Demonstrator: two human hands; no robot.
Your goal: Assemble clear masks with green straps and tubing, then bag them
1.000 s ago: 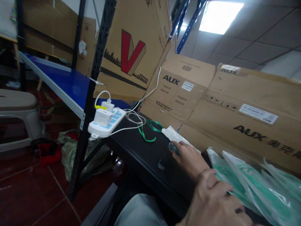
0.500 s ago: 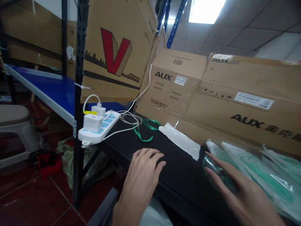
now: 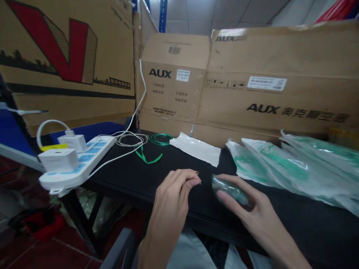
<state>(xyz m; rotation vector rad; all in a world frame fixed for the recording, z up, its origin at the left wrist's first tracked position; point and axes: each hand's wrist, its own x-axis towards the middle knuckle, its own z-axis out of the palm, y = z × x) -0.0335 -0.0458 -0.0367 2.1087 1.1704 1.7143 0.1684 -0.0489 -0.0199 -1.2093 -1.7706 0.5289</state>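
Observation:
In my right hand (image 3: 249, 201) is a clear, green-tinted plastic breathing mask (image 3: 231, 190), held between thumb and fingers above the black table (image 3: 134, 179). Just left of it, my left hand (image 3: 175, 194) has thumb and fingertips pinched together. Whatever sits in that pinch, if anything, is too small to make out. A gap separates the two hands. Beyond them lie a flat white bag (image 3: 196, 147), a coil of green tubing (image 3: 161, 139) and a green strap (image 3: 150, 160). Several clear-and-white bags with green contents (image 3: 280, 160) are piled to the right.
A white power strip (image 3: 95, 153) with plugged-in chargers (image 3: 60, 158) stands at the table's left end, its white cable (image 3: 143, 93) looping behind. Cardboard boxes (image 3: 174, 89) wall off the back, and another carton (image 3: 112, 56) rises at left. Below is a grey armrest (image 3: 119, 248).
My view has swung to the right. The fingers of my left hand have closed from loosely spread into a pinch. My right hand has brought the mask closer to the left hand.

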